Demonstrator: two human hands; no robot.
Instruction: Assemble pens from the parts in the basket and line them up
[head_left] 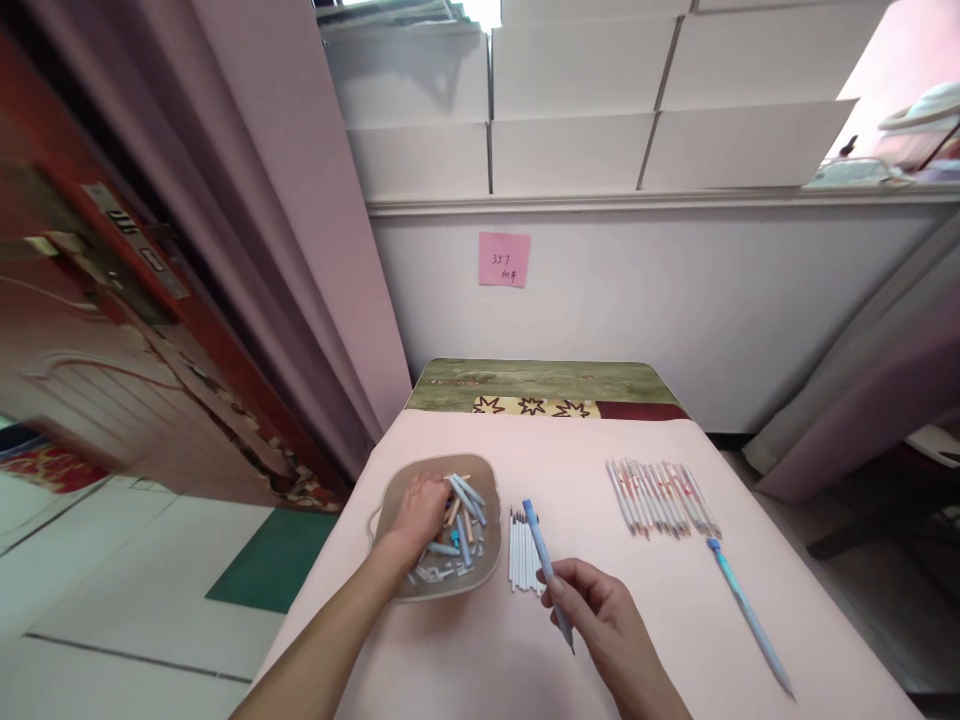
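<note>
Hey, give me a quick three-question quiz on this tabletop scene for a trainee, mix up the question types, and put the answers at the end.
1. True or false: the left hand is reaching into the basin.
2. What does the right hand hold?
a) a slim white stick
b) a blue-topped pen
c) nothing
3. Fill in the blank: the pink note on the wall shows the number ___.

Key: 1. true; 2. b; 3. 357
</note>
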